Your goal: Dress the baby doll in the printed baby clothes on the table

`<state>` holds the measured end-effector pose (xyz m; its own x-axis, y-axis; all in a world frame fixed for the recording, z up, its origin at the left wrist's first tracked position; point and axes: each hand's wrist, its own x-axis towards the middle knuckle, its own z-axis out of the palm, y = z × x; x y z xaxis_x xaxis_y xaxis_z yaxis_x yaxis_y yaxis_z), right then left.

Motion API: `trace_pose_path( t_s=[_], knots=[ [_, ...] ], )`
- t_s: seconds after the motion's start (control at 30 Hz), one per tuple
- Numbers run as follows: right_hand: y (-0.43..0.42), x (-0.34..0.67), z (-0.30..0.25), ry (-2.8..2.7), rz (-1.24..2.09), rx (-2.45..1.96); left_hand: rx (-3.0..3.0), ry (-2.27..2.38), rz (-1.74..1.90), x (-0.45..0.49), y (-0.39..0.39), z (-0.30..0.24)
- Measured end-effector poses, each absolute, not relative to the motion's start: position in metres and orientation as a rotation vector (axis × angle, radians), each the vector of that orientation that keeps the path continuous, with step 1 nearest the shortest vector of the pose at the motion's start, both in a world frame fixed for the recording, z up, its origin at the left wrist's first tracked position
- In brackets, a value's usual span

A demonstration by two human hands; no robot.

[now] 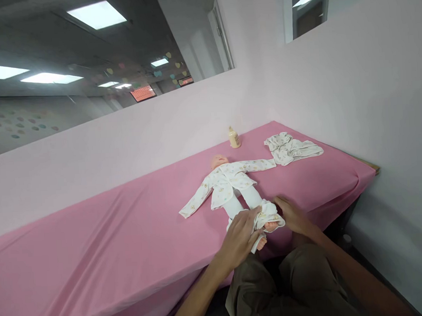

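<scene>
A baby doll lies on its back on the pink cloth, its feet toward me. It wears a white patterned jacket with both sleeves spread out wide. White patterned baby pants are bunched around its lower legs, and toes stick out of both leg openings. My left hand grips the pants between the two legs, fingers bent over the fabric. Closed on the right edge of the pants, beside one foot, is my right hand; its fingertips are partly hidden.
The pink cloth covers a long table against a white wall. A cream pump bottle stands beyond the doll's head. Folded patterned baby clothes lie at the right back. My knees are below the front edge.
</scene>
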<state>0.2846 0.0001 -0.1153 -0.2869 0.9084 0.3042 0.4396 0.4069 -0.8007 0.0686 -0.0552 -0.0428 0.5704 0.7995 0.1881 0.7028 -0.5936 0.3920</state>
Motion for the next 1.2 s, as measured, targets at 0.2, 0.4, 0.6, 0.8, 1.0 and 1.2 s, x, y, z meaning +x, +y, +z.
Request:
trace_pose_path(
  t_s=[0.2,0.4,0.6,0.8,1.0,1.2],
  knots=[
    [0.020,0.307,-0.103,-1.763,1.138,-1.036,2.543,1.339,0.561,0.032,-0.063,-0.049],
    [0.036,0.304,-0.091,-1.897,1.359,-0.886,2.307,1.317,0.675,0.003,-0.052,-0.056],
    [0.039,0.302,-0.077,-2.037,1.550,-0.874,2.153,1.391,0.531,-0.005,-0.048,-0.054],
    [0.052,0.294,-0.076,-1.967,1.357,-0.946,1.723,1.387,0.831,0.006,-0.027,-0.042],
    [0.078,0.269,-0.101,-1.692,1.026,-1.176,1.481,1.655,1.195,0.020,0.012,-0.056],
    [0.084,0.273,-0.099,-1.780,1.189,-1.078,1.565,1.496,1.030,0.007,0.002,-0.056]
  ],
)
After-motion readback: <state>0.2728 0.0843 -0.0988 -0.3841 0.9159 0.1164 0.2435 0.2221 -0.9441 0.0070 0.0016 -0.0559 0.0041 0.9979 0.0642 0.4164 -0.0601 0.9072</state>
